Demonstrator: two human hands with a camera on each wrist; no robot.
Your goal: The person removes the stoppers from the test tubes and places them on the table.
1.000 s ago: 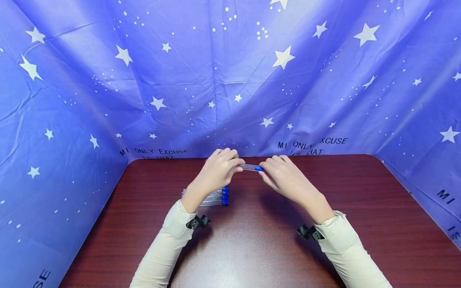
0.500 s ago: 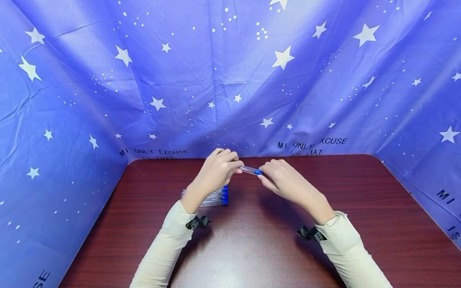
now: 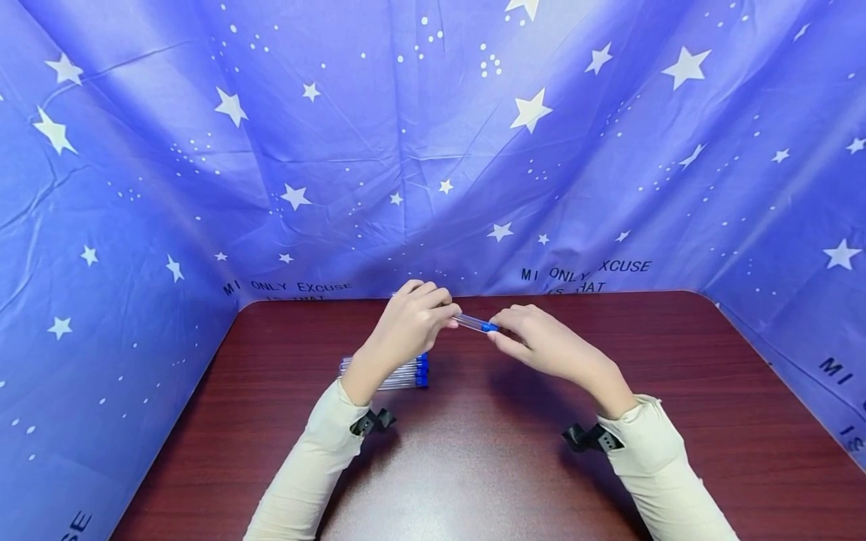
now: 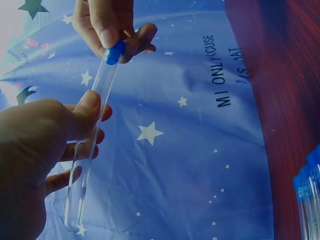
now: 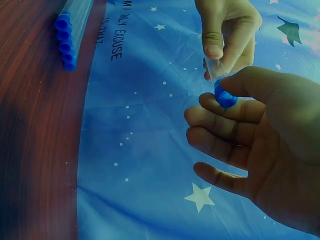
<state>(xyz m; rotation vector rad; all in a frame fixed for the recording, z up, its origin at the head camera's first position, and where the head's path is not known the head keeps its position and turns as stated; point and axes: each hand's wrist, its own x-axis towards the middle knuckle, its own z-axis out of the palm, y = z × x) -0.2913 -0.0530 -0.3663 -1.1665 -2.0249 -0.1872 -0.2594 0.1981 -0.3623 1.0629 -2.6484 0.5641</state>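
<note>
My left hand (image 3: 409, 323) grips a clear, round-bottomed test tube (image 4: 106, 77) around its middle, thumb on the near side and fingers behind. A blue cap (image 5: 225, 97) sits on the tube's end that points to my right hand (image 3: 551, 342). The right thumb and index finger pinch this cap, while the other fingers spread loosely below it in the right wrist view. Held above the table, the tube slants with its capped end lower in the head view. No liquid shows inside it.
Several more blue-capped tubes (image 3: 406, 374) lie side by side on the dark red wooden table (image 3: 467, 451), partly behind the left wrist. A blue star-patterned curtain (image 3: 433, 135) hangs around the table's back and sides. Both wrists wear black cameras (image 3: 591, 437).
The right hand has shifted slightly down and to the right, and the tube's capped end has dipped with it. My left hand stays nearly in place, and the lying tubes have not moved.
</note>
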